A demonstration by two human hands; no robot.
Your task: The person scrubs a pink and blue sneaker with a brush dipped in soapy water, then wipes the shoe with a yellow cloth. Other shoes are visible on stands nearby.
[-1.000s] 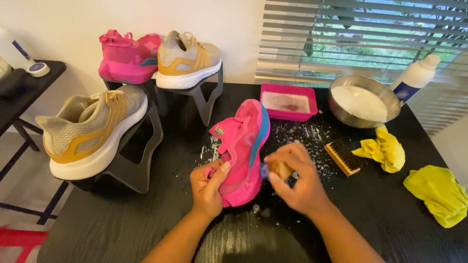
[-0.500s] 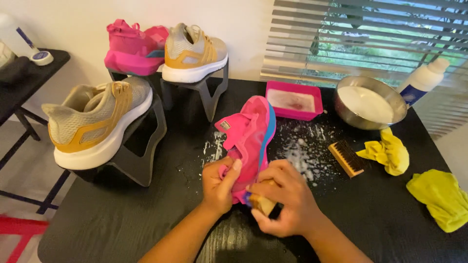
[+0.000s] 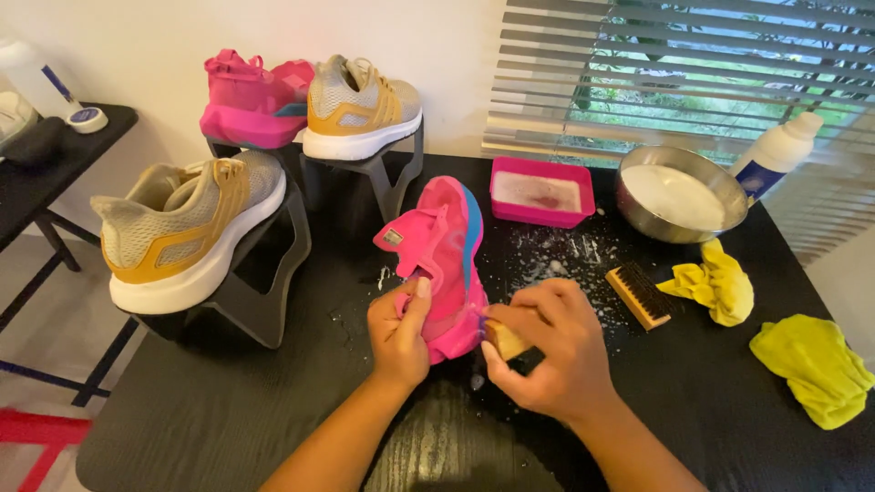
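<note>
- Pink shoe (image 3: 444, 264) lies on its side at table centre, toe toward 12 o'clock, heel end toward the person.
- Left hand (image 3: 399, 333) is clamped on the heel end, thumb pressed against the upper, steadying it.
- Right hand (image 3: 544, 342) is closed around a small brush (image 3: 504, 339), its wooden block pushed against the shoe's heel and blue sole edge at 3 o'clock of the left hand.
- Step in hand looks like scrubbing the heel area; suds fleck the table (image 3: 301, 410) around the shoe.
- Next move likely calls for keeping the shoe pinned while the brush works along the sole edge, or turning the shoe to reach an unscrubbed side.
- Second brush (image 3: 639, 296) lies at 3 o'clock, just beside a yellow cloth (image 3: 715, 282); another cloth (image 3: 814, 366) lies at 4 o'clock.
- Pink tray (image 3: 542, 191), steel bowl (image 3: 681, 193) and white bottle (image 3: 776, 154) sit at 1 to 2 o'clock.
- Three shoes rest on black stands from 9 to 11 o'clock.
</note>
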